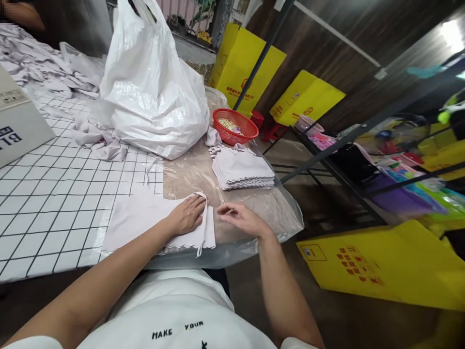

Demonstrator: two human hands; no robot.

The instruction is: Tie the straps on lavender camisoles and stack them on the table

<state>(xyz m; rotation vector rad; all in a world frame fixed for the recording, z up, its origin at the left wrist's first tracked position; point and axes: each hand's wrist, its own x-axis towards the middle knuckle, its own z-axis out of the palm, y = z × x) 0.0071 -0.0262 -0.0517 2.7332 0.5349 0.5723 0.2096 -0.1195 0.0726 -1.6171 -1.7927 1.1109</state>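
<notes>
White shirt foremost, a worker faces a table where a cloth lies along the near edge under a flat left hand; eased pressure could let it slide on slick plastic. At its right end, a loose strip might crease. Just beside, the right hand, half curled, appears empty; a careless swing could topple the stack beyond.
</notes>
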